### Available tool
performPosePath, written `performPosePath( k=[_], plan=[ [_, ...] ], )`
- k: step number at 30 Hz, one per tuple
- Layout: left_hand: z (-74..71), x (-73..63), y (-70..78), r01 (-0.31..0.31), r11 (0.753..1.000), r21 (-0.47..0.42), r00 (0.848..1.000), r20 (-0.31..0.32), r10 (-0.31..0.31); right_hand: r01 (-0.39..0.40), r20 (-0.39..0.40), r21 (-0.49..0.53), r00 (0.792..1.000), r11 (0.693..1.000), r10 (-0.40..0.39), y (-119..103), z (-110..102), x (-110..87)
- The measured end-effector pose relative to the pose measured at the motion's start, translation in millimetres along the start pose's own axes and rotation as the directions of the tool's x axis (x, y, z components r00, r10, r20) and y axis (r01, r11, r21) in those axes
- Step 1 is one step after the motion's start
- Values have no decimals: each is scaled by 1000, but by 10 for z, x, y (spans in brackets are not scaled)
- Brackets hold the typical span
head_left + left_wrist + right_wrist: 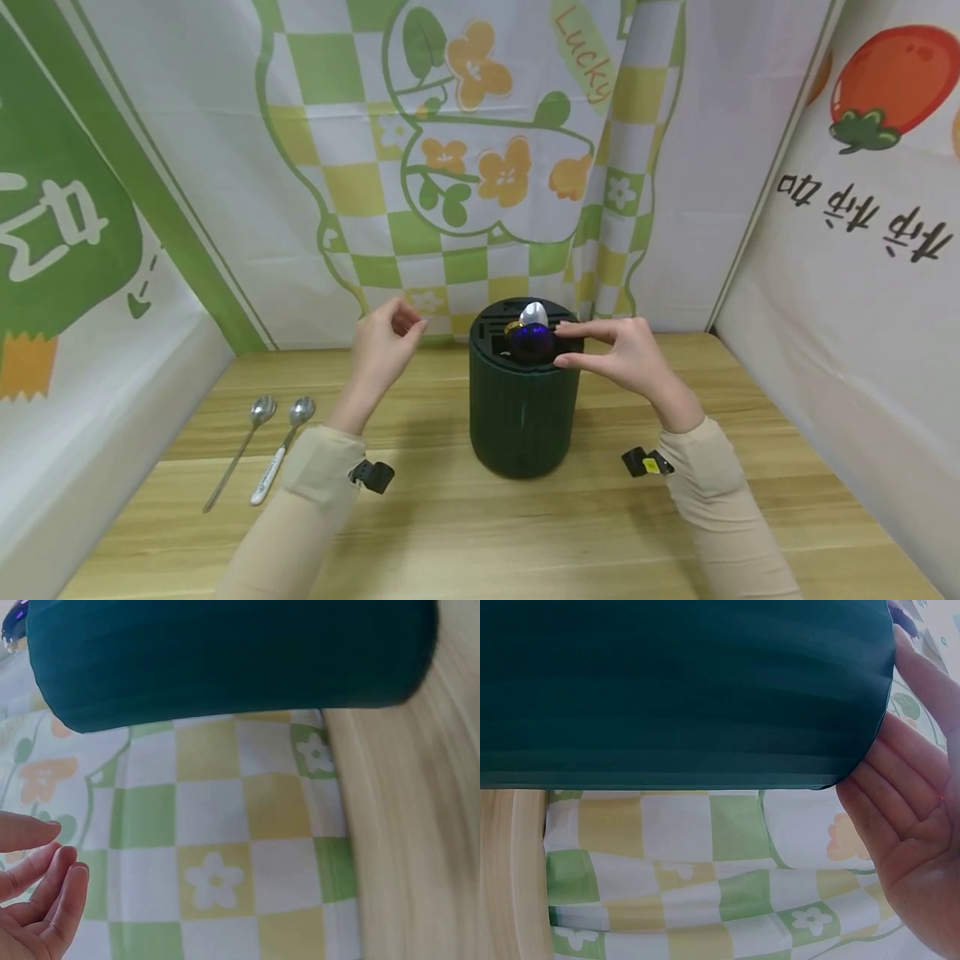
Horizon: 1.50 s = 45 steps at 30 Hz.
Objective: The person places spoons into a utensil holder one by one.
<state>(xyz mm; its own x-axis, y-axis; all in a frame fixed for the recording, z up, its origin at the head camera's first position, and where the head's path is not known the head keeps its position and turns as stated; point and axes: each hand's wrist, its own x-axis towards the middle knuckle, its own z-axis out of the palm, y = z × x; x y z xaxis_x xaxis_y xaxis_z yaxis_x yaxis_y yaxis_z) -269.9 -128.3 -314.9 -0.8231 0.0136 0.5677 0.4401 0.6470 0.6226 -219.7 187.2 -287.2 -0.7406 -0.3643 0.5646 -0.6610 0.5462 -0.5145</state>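
A round, ribbed dark green holder (pixel 525 408) stands mid-table (pixel 480 533). The right hand (pixel 626 354) pinches a glossy purple spoon (pixel 531 337) in its slotted top. The left hand (pixel 382 346) hovers beside it, fingers loosely curled, holding nothing.

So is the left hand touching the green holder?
Apart. The head view shows the left hand raised beside the green holder, with wall visible between them.
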Motion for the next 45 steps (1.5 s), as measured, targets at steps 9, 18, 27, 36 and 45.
performPosePath(
  k=[9, 18, 27, 36, 45],
  plan=[
    [-4, -113, -268, 59, 998, 29, 998, -13, -58, -2, -2, 12, 1000, 1000, 2, 139, 30, 0],
    [-23, -206, -552, 79, 994, 81, 997, -14, -78, 15, -14, 12, 1000, 1000, -15, 20, 5, -8],
    [-91, -347, -813, 120, 981, 150, 992, 17, -124, 7, -5, 11, 1000, 1000, -7, -5, -1, -8],
    [-155, -428, -1025, 113, 969, 218, 989, 68, -130, 16, -11, 14, 1000, 1000, -16, 191, 58, -1],
    [-269, -520, -1224, 60, 968, 244, 988, 121, -92, 20, -2, 15, 1000, 1000, -20, 420, 91, 15]
  ],
)
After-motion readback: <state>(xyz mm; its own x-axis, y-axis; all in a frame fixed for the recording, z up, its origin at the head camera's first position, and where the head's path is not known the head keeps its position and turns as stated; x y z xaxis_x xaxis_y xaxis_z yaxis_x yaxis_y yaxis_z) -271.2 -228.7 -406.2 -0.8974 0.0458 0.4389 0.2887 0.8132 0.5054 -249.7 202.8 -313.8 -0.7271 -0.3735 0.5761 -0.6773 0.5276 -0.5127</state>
